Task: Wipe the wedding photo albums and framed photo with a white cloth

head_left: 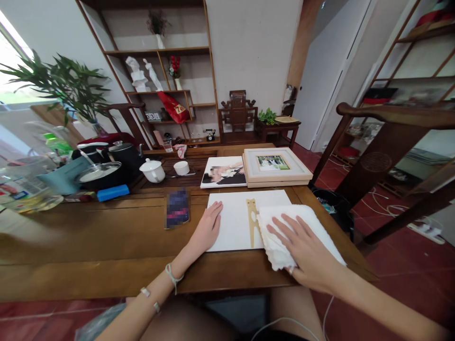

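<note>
A white rectangular board (231, 222) lies flat on the table in front of me. My left hand (212, 225) rests on its left edge with the fingers stretched out. On the board's right part is a folded white cloth (316, 229), reaching past the board onto the table. My right hand (300, 244) lies spread over this cloth, palm down. Between the hands a slim tan shape (252, 220) with a cat-like head and two long prongs shows on the board. Whether it is a loose piece or a picture, I cannot tell.
Behind the board lie a photo panel (223, 172) and stacked pale wooden frames (277, 166). A phone (177, 208) is left of the board. Further left are a lidded white cup (152, 170), a black kettle (124, 156) and a blue box (113, 192). A wooden chair (380, 156) stands right.
</note>
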Motion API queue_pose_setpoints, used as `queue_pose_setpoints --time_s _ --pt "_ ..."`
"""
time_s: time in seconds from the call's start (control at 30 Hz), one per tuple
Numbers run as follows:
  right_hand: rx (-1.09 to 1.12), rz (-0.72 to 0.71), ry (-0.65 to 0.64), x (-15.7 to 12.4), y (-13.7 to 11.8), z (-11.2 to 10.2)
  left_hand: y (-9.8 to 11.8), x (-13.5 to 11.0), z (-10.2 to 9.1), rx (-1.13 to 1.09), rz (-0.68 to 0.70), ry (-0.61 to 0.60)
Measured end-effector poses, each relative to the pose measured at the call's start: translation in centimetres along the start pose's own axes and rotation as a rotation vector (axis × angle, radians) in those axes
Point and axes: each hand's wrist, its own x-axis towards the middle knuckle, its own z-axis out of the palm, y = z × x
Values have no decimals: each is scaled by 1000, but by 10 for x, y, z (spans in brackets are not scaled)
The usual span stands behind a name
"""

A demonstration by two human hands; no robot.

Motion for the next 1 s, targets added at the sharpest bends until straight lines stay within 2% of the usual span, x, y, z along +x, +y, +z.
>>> queue_pose_setpoints --time_s 0.13,0.37,0.5,0.63,0.9,1.0 --pt "16 1 -27 5 5 0 -1 0 1 -18 0 7" --pt "64 72 -106 72 49 4 -4 0 5 1 -1 21" --pt "75 38 -125 90 65 7 -5 0 6 9 1 31" --pt "64 6 -93 74 54 6 -4 0 5 2 -1 34" --pt "-4 -57 15 9 12 4 -4 0 5 -1 21 52" --pt "-8 -70 15 1 8 2 -4 1 4 -4 25 39"
